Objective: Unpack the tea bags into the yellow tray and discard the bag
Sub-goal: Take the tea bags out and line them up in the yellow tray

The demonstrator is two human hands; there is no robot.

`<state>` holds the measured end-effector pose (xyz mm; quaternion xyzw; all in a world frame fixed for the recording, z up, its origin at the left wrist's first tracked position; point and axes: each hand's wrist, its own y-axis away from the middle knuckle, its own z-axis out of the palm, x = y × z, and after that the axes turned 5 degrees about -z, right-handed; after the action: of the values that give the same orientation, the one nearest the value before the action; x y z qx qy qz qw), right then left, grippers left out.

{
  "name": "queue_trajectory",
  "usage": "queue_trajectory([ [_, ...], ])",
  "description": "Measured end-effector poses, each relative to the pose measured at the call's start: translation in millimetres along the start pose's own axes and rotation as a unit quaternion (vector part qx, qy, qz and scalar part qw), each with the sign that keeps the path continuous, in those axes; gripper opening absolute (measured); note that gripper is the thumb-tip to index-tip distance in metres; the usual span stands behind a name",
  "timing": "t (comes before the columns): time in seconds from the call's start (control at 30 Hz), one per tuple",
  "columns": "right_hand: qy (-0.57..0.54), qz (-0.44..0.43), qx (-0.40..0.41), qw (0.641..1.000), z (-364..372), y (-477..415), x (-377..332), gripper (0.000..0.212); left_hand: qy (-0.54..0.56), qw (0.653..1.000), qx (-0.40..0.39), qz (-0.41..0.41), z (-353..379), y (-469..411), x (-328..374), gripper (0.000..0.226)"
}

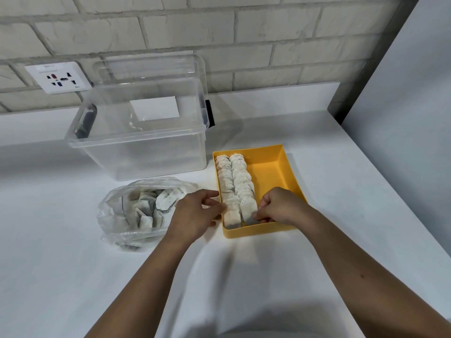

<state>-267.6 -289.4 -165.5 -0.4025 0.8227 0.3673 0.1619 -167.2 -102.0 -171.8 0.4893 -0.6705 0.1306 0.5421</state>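
Left hand (197,211) is pressing flat fingers against the tea bags (235,181) lining the tray's (268,172) 9 o'clock side, and right hand (275,206) is pinching the nearest. They look light, soft and tearable, so edges are safest. More are sitting in the bag (114,211) at the tray's 9 o'clock.

Person, head-camera view; two arms catalogued.
- Left hand (195,213): bare, back of the hand towards the camera.
- Right hand (278,206): bare, knuckles showing.
- Left forearm (146,276): uncovered from the wrist to the lower frame edge.
- Right forearm (361,259): uncovered likewise, with one small dark spot on its upper side.
- Blurred grey patch between the arms at the bottom edge: garment or shadow, cannot tell.
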Motion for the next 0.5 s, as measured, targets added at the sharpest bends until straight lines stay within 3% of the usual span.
queue_trajectory([
  [0.13,0.013,-0.004,0.022,1.000,-5,5,-5,0.028,0.020,1.000,-0.010,-0.007,-2,2,2,0.033],
  [0.27,0.109,-0.047,0.114,0.986,-11,18,-24,0.026,0.132,0.991,-0.019,-0.019,-22,12,14,0.028],
  [0.37,0.069,-0.130,0.156,0.977,-3,24,-46,0.019,0.170,0.985,0.028,0.001,-56,19,17,0.020],
  [0.5,0.010,-0.235,0.149,0.960,19,22,-81,0.005,0.137,0.983,0.125,0.002,-105,19,6,0.014],
])
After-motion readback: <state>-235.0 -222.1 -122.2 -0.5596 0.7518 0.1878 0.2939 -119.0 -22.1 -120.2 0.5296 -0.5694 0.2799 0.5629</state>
